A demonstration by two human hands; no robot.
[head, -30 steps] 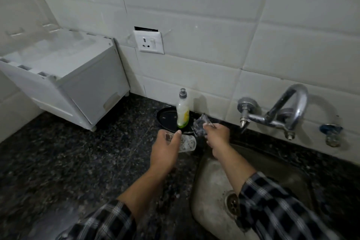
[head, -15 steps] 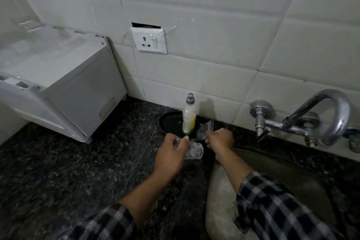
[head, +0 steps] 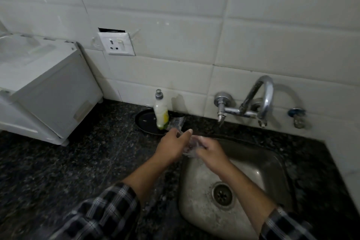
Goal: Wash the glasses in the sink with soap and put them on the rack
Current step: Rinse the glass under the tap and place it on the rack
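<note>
The glass (head: 189, 147) is held between both hands above the rear-left rim of the sink (head: 253, 163). The left hand (head: 171, 147) has its fingers curled round the glass's left side. The right hand (head: 212, 152) grips its right end with its fingers.

The left hand (head: 171, 146) and right hand (head: 212, 152) meet over the far-left corner of the sink (head: 263, 161), both gripping a clear glass (head: 190, 147) between them. Just beyond, a second glass (head: 176, 122) sits beside the soap bottle (head: 161, 112), which stands on a black dish (head: 145, 122) on the dark surface (head: 78, 161). A white rack (head: 48, 87) sits far left.
</note>
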